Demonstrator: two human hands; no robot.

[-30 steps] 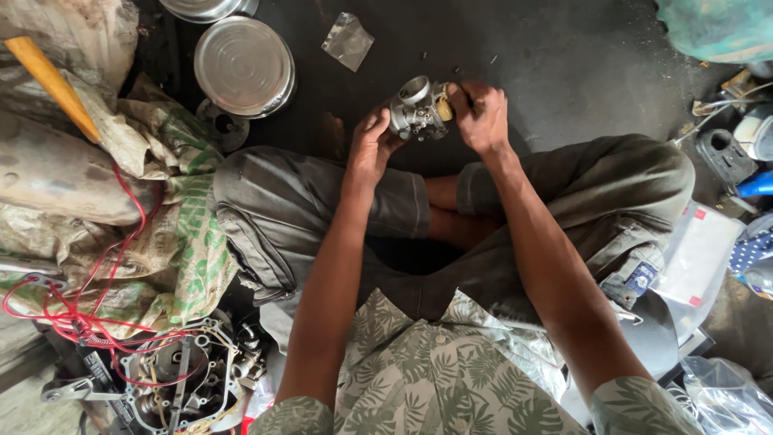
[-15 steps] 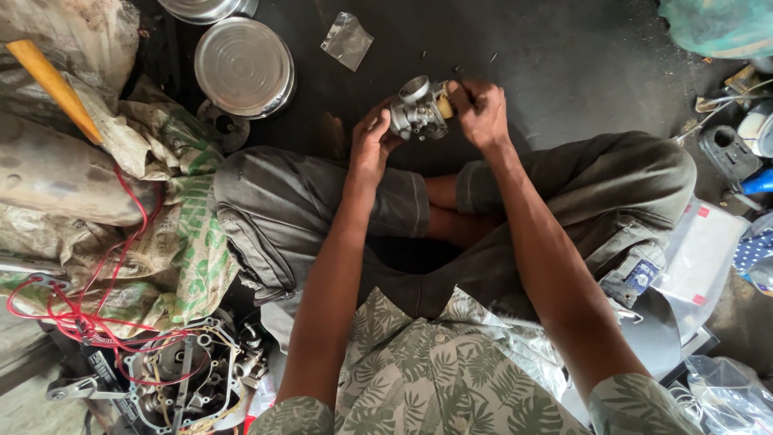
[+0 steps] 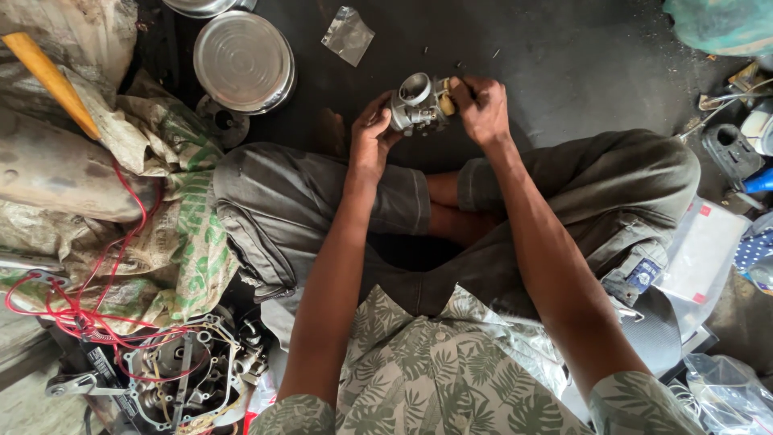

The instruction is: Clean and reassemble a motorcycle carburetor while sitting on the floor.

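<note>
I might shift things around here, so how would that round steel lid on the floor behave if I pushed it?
The round steel lid lies flat on the dark floor, so it would probably slide rather than roll. It looks thin and shiny, likely light and somewhat slippery. Being metal, it seems stiff and unlikely to break.

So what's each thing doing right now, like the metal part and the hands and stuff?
Left hand: gripping the metal part's left side.
Right hand: closed around its right end.
Metal engine part: held up off the floor, round opening facing up.
Steel lid: lying flat on the floor.
Small plastic bag: flat, looks empty.
Red wire: tangled.
</note>
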